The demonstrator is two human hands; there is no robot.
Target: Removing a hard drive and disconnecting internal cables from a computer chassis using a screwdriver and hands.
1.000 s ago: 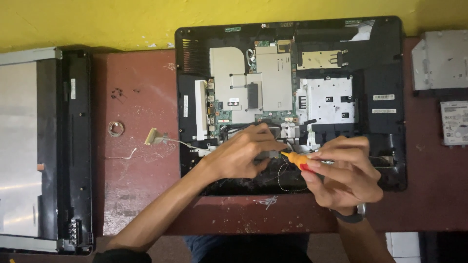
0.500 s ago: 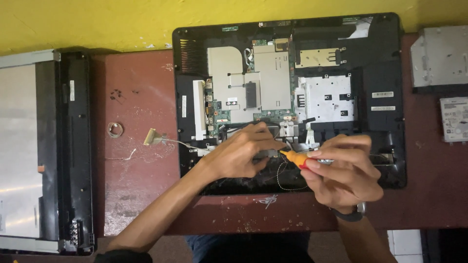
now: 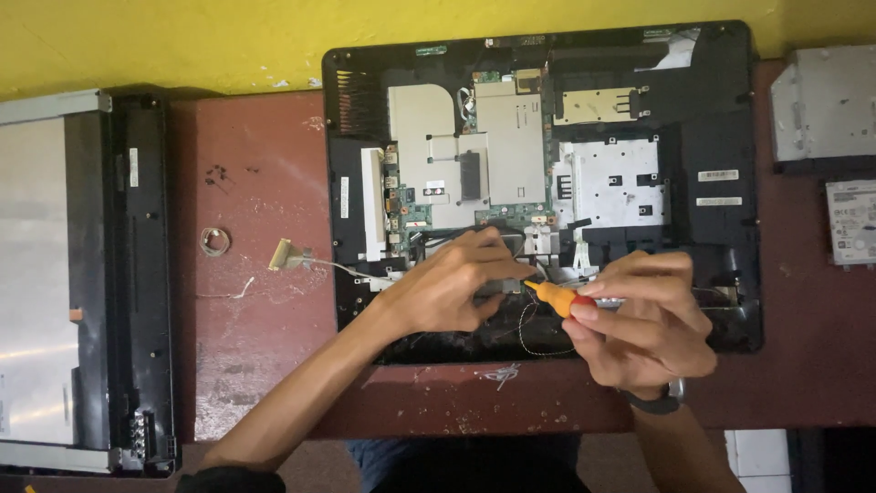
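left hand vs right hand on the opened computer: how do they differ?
The left hand lies palm down on the opened computer, fingers curled over the lower board area; the right hand pinches an orange-handled screwdriver. The left hand holds no visible tool. The right wrist bears a watch; the left wrist is bare. Both work at the chassis's lower edge.

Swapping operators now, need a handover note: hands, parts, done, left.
Left hand: resting inside the opened computer chassis, fingers on the cables by the board's lower edge.
Right hand: gripping an orange-handled screwdriver, tip pointing left toward the left hand's fingers.
Done: back cover is off, metal shields and circuit board exposed; a loose ribbon cable and a small ring lie on the red table. A display panel lies far left, two drives far right.
Left: board and shields are in place.
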